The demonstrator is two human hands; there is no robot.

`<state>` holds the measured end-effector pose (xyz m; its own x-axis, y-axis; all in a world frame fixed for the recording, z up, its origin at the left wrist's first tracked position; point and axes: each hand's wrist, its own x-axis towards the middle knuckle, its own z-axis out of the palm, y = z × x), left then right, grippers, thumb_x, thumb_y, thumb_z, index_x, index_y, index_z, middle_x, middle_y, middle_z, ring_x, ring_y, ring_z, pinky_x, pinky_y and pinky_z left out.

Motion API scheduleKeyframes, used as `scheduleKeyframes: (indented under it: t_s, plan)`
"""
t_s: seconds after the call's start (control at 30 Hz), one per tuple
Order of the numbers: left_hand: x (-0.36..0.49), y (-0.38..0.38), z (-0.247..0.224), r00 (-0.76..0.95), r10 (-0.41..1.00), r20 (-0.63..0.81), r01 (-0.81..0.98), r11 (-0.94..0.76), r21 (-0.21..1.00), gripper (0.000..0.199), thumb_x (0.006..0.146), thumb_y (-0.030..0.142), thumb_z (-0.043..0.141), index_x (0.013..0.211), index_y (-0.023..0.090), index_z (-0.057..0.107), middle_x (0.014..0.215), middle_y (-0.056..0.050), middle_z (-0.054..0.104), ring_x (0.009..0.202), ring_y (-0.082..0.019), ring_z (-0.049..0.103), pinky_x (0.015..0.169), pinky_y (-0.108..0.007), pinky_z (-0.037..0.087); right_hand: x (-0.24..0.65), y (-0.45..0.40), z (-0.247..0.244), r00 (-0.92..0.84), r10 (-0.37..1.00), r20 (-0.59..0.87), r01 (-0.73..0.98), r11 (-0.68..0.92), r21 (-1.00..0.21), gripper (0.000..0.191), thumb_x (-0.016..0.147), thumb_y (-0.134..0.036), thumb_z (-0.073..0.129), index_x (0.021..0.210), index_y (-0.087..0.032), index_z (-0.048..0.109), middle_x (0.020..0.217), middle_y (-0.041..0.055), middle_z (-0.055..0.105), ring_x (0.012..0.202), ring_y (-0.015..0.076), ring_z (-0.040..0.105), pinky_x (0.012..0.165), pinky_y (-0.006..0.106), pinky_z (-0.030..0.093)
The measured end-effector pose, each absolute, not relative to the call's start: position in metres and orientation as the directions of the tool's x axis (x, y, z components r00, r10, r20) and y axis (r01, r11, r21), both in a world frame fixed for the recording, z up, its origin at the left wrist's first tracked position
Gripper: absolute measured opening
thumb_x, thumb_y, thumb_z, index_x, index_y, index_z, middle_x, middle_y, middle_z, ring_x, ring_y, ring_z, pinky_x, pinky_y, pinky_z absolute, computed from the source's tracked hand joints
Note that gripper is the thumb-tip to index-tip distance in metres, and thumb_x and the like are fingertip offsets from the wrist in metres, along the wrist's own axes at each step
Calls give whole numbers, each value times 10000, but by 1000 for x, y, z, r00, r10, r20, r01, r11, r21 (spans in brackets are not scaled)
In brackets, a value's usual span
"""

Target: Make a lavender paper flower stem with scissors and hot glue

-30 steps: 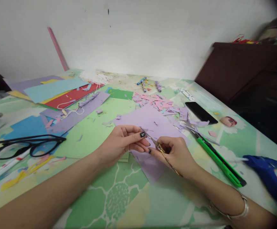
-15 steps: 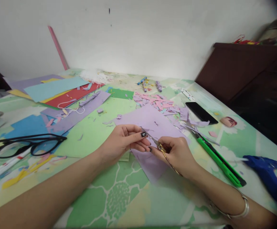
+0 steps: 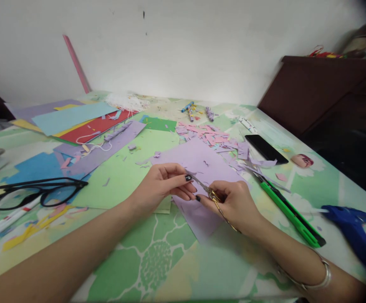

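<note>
My right hand (image 3: pixel 238 204) is closed round the gold handles of small scissors (image 3: pixel 213 194), whose blades point up and left toward my other hand. My left hand (image 3: pixel 167 184) pinches a small purple piece of paper (image 3: pixel 191 172) between thumb and fingers, right at the blade tips. Both hands are above a light purple sheet (image 3: pixel 198 153), which overlaps a light green sheet (image 3: pixel 120 168). Small dark purple slivers lie on the purple sheet. How far the blades are apart is too small to tell.
Pink and purple scraps (image 3: pixel 211 135) lie behind my hands. To the right are a black phone (image 3: pixel 266 149), a green cutter (image 3: pixel 292 212) and a blue glue gun (image 3: pixel 351 227). Black glasses (image 3: pixel 41 193), a blue sheet (image 3: pixel 34 166) and stacked coloured paper (image 3: pixel 75 118) are at the left.
My left hand has shifted very slightly to the left and up. The scissors are still at the small purple piece, and the right hand has barely moved.
</note>
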<state>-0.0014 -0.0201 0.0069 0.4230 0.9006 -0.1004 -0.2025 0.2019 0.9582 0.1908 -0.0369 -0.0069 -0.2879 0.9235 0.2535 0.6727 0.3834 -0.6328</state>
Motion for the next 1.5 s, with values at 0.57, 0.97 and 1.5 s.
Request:
scheduleKeyframes:
  t_s: [0.57, 0.97, 1.5]
  plan:
    - [-2, -19, 5, 374, 920, -113, -171, 188, 967, 74, 749, 184, 633, 699, 134, 608, 647, -47, 705, 585, -147, 659, 576, -233, 520, 191, -37, -5, -303, 909, 286, 697, 416, -584, 372, 716, -342, 614, 474, -169, 392, 424, -71, 304, 442, 59, 242, 417, 187, 218]
    - [-2, -19, 6, 341, 933, -114, -182, 184, 966, 63, 744, 156, 622, 688, 131, 606, 651, -49, 706, 584, -143, 658, 573, -227, 514, 193, -36, -6, -306, 913, 269, 711, 407, -574, 340, 710, -338, 627, 485, -161, 444, 412, -69, 346, 421, 50, 271, 412, 183, 217]
    - [-3, -19, 6, 334, 939, -85, -147, 141, 979, 59, 751, 182, 613, 724, 131, 626, 682, -51, 696, 605, -151, 660, 570, -232, 516, 194, -35, -7, -300, 896, 326, 741, 434, -512, 337, 705, -357, 638, 501, -169, 447, 411, -63, 397, 405, 49, 329, 420, 185, 235]
